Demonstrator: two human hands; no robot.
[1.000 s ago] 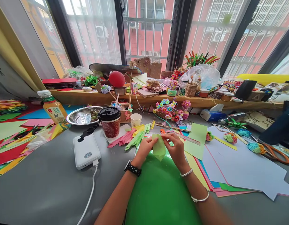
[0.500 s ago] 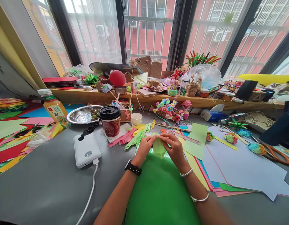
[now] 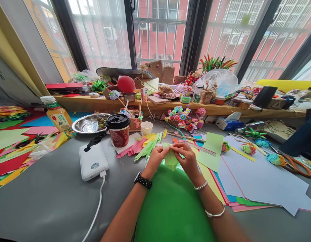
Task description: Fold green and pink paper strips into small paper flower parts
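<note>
A folded piece of light green paper (image 3: 171, 161) is held up between my two hands, above a glossy green surface (image 3: 174, 205). My left hand (image 3: 156, 160) pinches its upper left edge between thumb and fingers. My right hand (image 3: 187, 159) pinches the top right part, fingertips close to the left thumb. Just beyond my left hand lie folded green paper strips (image 3: 147, 150) and pink paper strips (image 3: 131, 147). To the right of my right hand are a light green sheet (image 3: 213, 144) and a ruler (image 3: 202, 149).
On the left stand a lidded paper cup (image 3: 119, 136), a metal plate of green fruit (image 3: 81, 124), a juice bottle (image 3: 58, 116) and a white power bank (image 3: 93, 161) with its cable. White sheets (image 3: 261, 178) and orange-handled scissors (image 3: 296, 167) lie right. Craft items crowd the windowsill (image 3: 105, 105).
Almost nothing differs. Both hands keep their pinch on the green paper, with at most a very slight shift of the fingers.
</note>
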